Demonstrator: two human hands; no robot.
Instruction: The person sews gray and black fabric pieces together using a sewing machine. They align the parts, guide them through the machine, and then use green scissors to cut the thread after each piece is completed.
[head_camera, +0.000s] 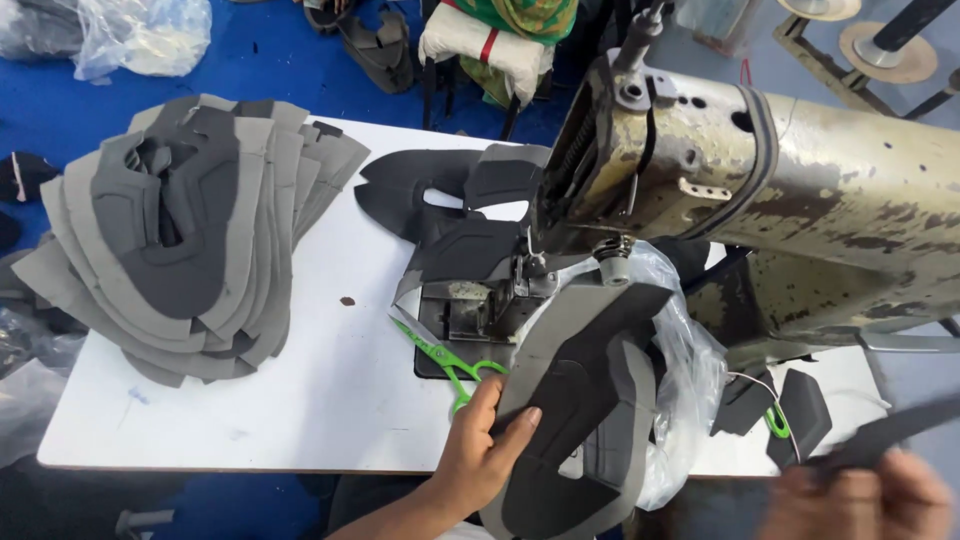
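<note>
Left hand (487, 440) fingers clamped on grey upper (580, 400) by sewing machine (760, 200); right hand (860, 495) blurred, pinched dark strip (890, 432). Green scissors (450, 365) beside.

A white bench (300, 400) stands on a bright blue floor (250, 60). Clear plastic bags (140, 35) lie on the floor at the upper left. Beyond the bench sits a stool with a white cushion (470, 45). Light falls evenly, with soft shadows.
</note>
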